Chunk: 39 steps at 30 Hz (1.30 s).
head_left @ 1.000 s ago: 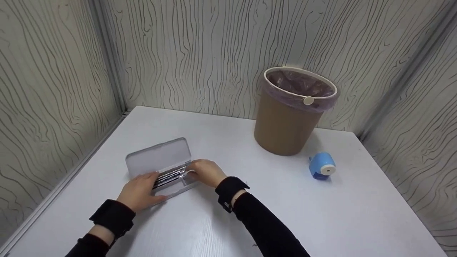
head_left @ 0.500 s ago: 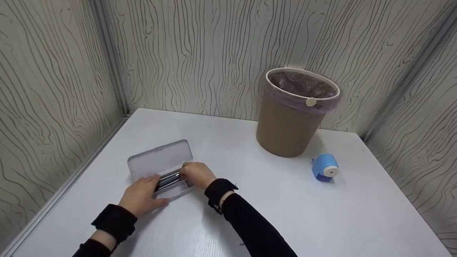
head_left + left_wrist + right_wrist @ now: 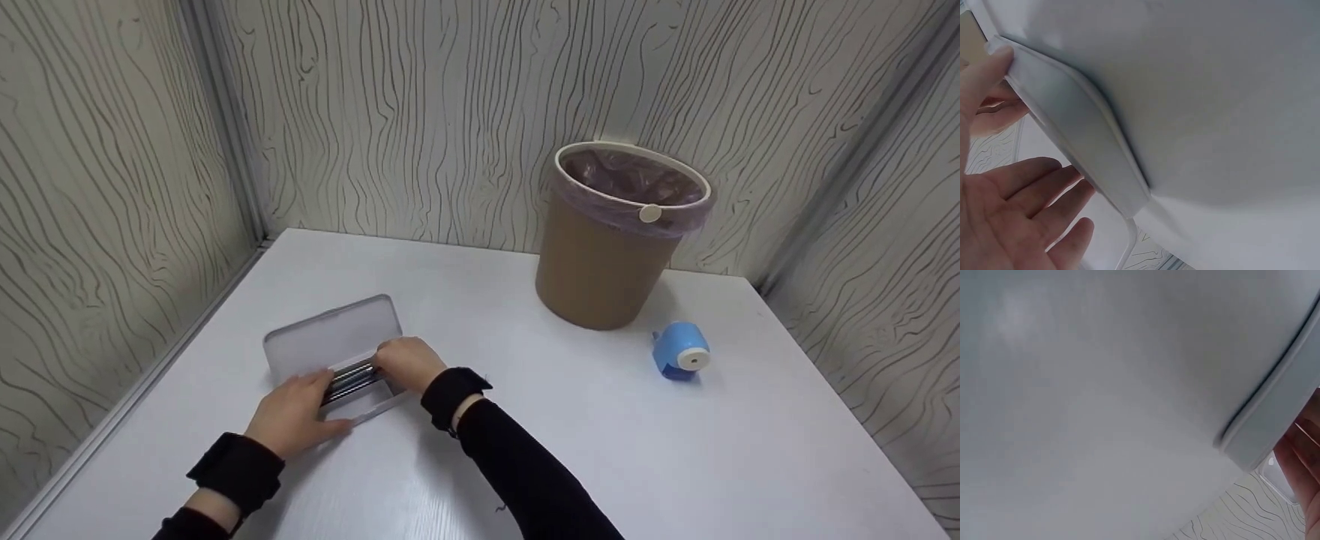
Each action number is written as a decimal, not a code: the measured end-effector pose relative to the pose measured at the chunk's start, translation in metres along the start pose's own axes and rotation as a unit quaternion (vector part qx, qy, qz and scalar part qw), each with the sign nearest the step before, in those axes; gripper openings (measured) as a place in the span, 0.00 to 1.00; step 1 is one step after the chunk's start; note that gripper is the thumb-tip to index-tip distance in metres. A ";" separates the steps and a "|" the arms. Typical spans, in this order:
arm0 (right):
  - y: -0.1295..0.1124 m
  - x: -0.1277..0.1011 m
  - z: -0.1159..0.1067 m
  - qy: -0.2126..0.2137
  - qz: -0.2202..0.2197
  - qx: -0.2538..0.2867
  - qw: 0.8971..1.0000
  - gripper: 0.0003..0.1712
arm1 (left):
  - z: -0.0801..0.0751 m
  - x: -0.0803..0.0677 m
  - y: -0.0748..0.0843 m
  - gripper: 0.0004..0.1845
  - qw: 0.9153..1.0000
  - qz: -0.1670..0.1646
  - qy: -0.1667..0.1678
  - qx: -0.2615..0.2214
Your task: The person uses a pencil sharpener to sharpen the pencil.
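A pale pencil case (image 3: 334, 330) lies on the table at the left, its lid tipped back. Inside it, several dark, shiny pencils (image 3: 351, 381) are bunched side by side. My right hand (image 3: 409, 362) pinches their right ends at the case's right side. The left hand (image 3: 291, 416) lies over the case's left end, fingertips at the pencils and thumb at the front rim. In the left wrist view its fingers (image 3: 1044, 191) are fairly straight beside the front wall (image 3: 1072, 118). The right wrist view shows only part of the right hand (image 3: 1300, 461) behind the case wall.
A brown waste bin (image 3: 596, 270) with a purple liner stands at the back right. In front of it, to the right, sits a blue crank pencil sharpener (image 3: 679, 349). Patterned panels (image 3: 420, 120) close off the white table (image 3: 637, 450) at the back and sides.
My right hand has shifted left along the case, and the pencils have drawn into a tighter bunch. The left hand stays almost where it was.
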State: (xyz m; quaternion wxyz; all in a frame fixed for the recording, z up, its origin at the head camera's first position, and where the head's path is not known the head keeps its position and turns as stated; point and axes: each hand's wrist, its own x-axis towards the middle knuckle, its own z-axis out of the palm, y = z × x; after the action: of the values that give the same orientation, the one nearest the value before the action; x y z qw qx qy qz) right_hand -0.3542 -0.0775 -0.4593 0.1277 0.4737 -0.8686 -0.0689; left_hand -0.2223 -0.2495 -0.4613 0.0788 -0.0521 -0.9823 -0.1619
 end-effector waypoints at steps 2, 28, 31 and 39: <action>0.000 0.001 -0.001 0.000 -0.015 -0.028 0.999 0.04 | 0.000 0.000 0.000 0.46 1.000 -0.001 0.001 0.000; -0.002 0.002 0.000 0.016 -0.084 -0.150 0.985 0.08 | 0.003 -0.002 -0.003 0.46 1.000 0.008 0.014 -0.011; 0.000 0.000 -0.001 0.021 -0.085 -0.140 0.986 0.08 | 0.003 -0.002 -0.004 0.46 1.000 0.009 0.015 -0.012; 0.007 -0.006 -0.005 0.019 -0.080 -0.146 0.986 0.08 | 0.002 0.000 -0.002 0.46 1.000 0.011 0.010 -0.010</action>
State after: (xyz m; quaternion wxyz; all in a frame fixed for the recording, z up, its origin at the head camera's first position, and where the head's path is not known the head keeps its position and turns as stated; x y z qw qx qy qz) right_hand -0.3554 -0.0686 -0.4536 0.2059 0.5189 -0.8061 -0.1964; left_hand -0.2229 -0.2509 -0.4643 0.0901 -0.0621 -0.9792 -0.1711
